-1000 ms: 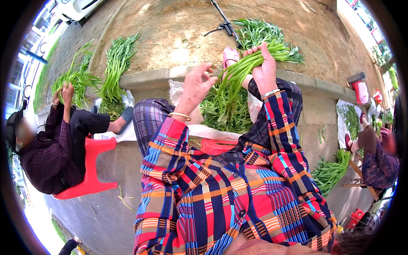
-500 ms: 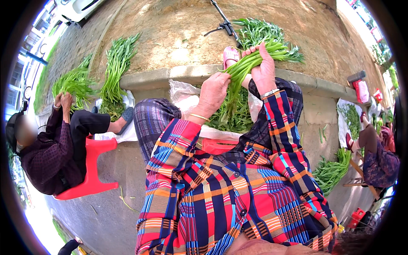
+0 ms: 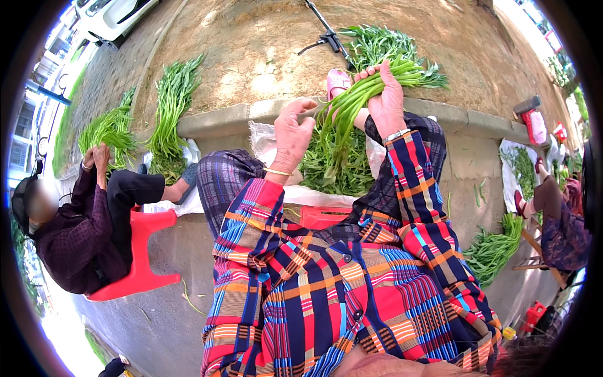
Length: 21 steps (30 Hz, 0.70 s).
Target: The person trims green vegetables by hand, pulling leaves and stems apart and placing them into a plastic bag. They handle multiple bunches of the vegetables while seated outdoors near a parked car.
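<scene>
My right hand (image 3: pixel 387 97) is closed round a bunch of long-stemmed leafy greens (image 3: pixel 359 94), its thumb laid across the stems. The bunch's leafy end (image 3: pixel 433 78) points right, and the loose stems droop to the left. To the left of those stems, my left hand (image 3: pixel 293 133) is raised apart from the bunch, a gap showing between thumb and fingers, with nothing visible in it. Below both hands, between my knees, a heap of loose greens (image 3: pixel 339 164) lies on a white plastic sheet (image 3: pixel 264 143).
More greens (image 3: pixel 380 47) rest on the soil beyond the kerb (image 3: pixel 226 116), beside a black metal stand (image 3: pixel 330 38). At left a person on a red stool (image 3: pixel 141 264) handles greens (image 3: pixel 110 129). Another pile (image 3: pixel 493 254) lies at right, near a seated person (image 3: pixel 559 232).
My left hand has let go of the stems and drawn back to the left, its fingers now apart. The right hand keeps the bunch in nearly the same place.
</scene>
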Each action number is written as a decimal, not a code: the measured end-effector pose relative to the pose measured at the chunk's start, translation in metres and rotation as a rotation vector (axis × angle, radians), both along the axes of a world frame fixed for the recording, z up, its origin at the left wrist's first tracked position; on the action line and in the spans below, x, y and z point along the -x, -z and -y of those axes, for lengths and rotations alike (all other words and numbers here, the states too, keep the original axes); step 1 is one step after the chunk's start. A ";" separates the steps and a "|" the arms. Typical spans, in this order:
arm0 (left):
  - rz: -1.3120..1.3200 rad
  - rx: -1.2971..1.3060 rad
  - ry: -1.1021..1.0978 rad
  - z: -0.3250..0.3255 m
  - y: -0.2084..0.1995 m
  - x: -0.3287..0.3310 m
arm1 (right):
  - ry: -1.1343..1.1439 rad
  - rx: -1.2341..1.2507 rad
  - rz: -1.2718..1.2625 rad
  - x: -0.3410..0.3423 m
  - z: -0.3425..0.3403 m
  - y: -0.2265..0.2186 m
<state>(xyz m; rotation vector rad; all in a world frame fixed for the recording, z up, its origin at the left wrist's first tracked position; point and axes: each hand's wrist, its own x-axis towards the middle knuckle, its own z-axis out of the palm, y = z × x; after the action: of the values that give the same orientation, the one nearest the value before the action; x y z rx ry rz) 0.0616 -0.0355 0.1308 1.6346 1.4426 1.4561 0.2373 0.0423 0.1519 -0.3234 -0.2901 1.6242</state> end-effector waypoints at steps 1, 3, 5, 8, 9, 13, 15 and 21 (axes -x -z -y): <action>-0.202 -0.146 -0.043 0.001 -0.003 -0.003 | 0.001 0.003 -0.002 0.001 0.000 0.000; -0.255 -0.136 0.015 0.008 -0.010 -0.011 | 0.003 0.010 -0.007 0.004 0.001 -0.002; -0.412 -0.171 0.037 0.012 -0.018 -0.022 | -0.005 0.009 0.018 0.002 0.000 -0.001; -0.577 -0.193 -0.008 0.012 -0.018 -0.033 | -0.009 0.009 0.037 0.001 0.000 -0.002; -0.625 -0.206 -0.033 0.012 -0.015 -0.034 | -0.009 0.009 0.041 0.001 0.000 -0.002; -0.696 -0.199 0.001 0.014 -0.007 -0.036 | -0.014 0.013 0.032 0.002 0.001 -0.001; -0.731 -0.216 0.005 0.014 -0.004 -0.037 | -0.022 0.038 0.004 0.002 0.001 -0.002; -0.826 -0.248 -0.092 0.012 0.001 -0.038 | -0.093 0.083 -0.118 0.006 0.011 -0.016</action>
<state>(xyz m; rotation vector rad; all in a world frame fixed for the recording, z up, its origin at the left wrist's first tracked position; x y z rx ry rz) 0.0999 -0.0479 0.1302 2.5389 1.8088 1.0617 0.2310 0.0309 0.1677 -0.2788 -0.1502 1.7429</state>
